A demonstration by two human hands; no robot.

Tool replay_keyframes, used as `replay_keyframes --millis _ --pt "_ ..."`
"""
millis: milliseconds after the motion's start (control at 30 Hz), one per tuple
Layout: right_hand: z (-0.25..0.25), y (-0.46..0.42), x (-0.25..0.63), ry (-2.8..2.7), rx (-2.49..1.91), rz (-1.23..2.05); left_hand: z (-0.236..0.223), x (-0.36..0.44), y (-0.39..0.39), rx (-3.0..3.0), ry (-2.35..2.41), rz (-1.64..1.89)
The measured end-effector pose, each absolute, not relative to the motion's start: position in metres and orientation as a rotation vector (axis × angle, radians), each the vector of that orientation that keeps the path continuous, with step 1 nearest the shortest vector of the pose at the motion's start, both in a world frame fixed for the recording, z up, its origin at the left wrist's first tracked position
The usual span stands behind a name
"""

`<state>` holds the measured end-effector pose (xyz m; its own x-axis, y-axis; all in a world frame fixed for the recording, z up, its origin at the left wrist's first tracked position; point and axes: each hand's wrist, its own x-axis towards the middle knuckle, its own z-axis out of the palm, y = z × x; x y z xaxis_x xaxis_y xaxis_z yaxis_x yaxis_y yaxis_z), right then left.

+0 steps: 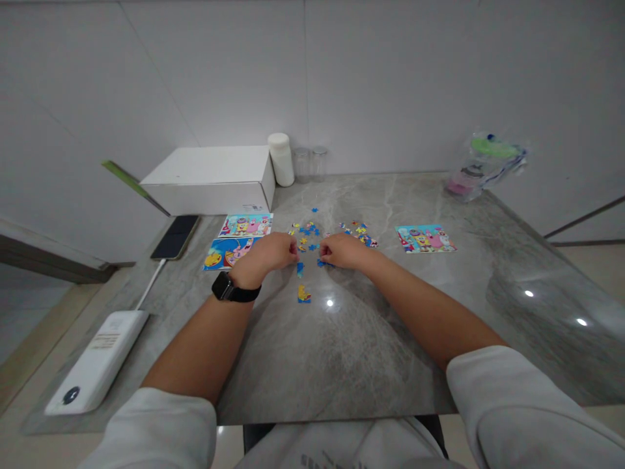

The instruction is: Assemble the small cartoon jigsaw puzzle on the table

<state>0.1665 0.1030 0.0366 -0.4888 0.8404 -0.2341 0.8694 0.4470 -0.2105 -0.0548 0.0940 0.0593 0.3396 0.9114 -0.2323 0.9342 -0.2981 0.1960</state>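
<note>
Left hand (pixel 284 251), right hand (pixel 338 251) at 12 o'clock by pieces (pixel 308 229); fingers pinched narrow, grip contents unclear.

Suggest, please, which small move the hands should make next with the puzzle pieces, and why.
I'd probably have the right hand slide the blue piece by its fingertips toward the blue section near the left hand; they lie close and look alike in colour, though I cannot tell whether they fit.
</note>
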Motion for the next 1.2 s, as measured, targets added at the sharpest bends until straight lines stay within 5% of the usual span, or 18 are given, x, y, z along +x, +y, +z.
replay_keyframes --millis 1200 --pt "0.035 0.086 0.147 2.757 1.424 -0.520 0.049 -0.044 0.091 2.294 1.575 -0.174"
